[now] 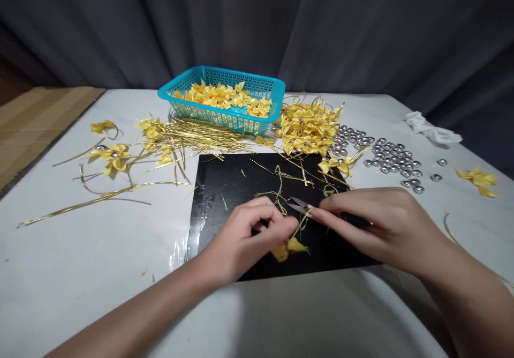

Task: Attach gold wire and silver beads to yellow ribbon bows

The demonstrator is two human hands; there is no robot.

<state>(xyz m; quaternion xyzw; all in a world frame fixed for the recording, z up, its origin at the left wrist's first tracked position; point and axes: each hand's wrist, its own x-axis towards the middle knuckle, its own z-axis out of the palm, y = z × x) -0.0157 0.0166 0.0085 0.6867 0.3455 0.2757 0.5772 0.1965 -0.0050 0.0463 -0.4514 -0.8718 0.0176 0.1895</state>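
Observation:
Over the black mat [225, 186], my left hand [257, 229] pinches a gold cord [304, 222], with a yellow ribbon flower [287, 250] hanging just below the fingers. My right hand [373, 221] grips small scissors [299, 206] whose pointed blades are apart and face left, close to the cord and my left fingertips. Cut and curled gold cord pieces [280, 178] lie on the mat beyond my hands. The scissor handles are mostly hidden by my right fingers.
A teal basket [277, 101] of yellow ribbon pieces stands at the back. Beside it are gold cords [204, 135] and a pile of yellow flowers [309, 125]. Silver beads [395, 157] and a white cloth [433, 128] lie right; more flowers [114, 157] lie left.

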